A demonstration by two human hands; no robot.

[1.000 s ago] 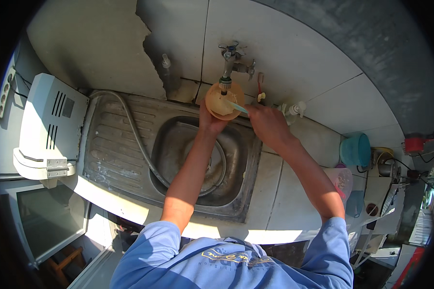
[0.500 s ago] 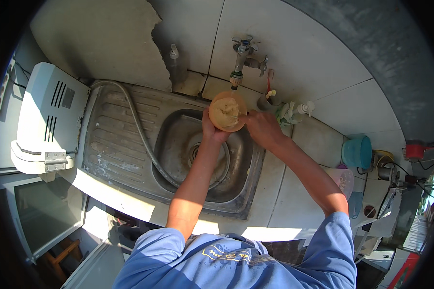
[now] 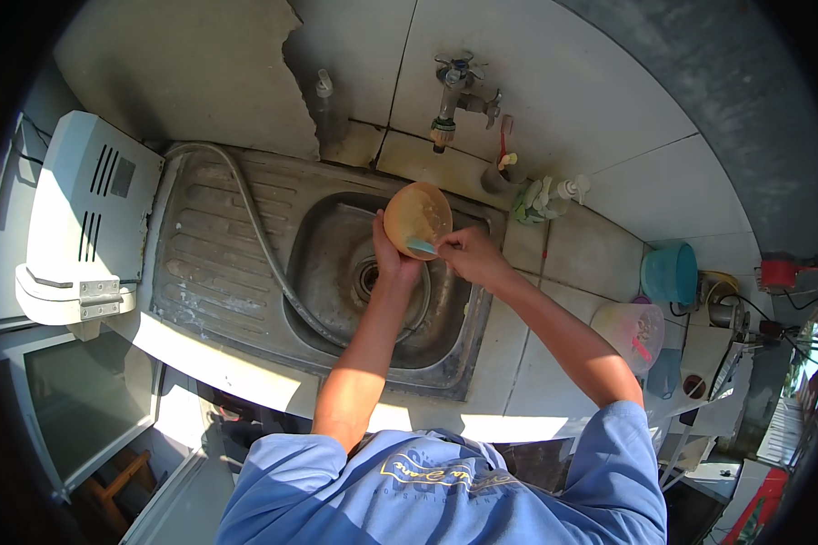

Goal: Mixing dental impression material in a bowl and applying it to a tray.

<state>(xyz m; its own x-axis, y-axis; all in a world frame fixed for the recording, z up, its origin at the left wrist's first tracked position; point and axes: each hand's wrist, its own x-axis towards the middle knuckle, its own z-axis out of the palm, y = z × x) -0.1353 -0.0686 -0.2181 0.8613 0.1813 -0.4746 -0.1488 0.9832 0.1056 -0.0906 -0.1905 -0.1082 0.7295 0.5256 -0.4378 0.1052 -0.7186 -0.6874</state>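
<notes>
Yellow lettering (image 3: 427,474) marks your shirt (image 3: 527,513). Above the sink (image 3: 327,263), your left hand (image 3: 394,258), part-curled, cups the bowl (image 3: 418,213), mouth upward; your right hand (image 3: 478,257), tightly pinched, holds the spatula (image 3: 422,245), long axis nearly crosswise, blade pointing left.

bowl (image 3: 411,213) over sink (image 3: 327,250) | tap (image 3: 450,98) behind bowl | hose (image 3: 284,285) partly in sink | cup (image 3: 496,179) right of tap

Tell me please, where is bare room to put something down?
Ridged, stained drainboard: bare between the white box and the grey hose. Tiled counter: bare between the sink rim and the translucent tub, though the right forearm crosses above. Crowded: right of the tap, with cup and pump bottle, and around the turquoise tub.
</notes>
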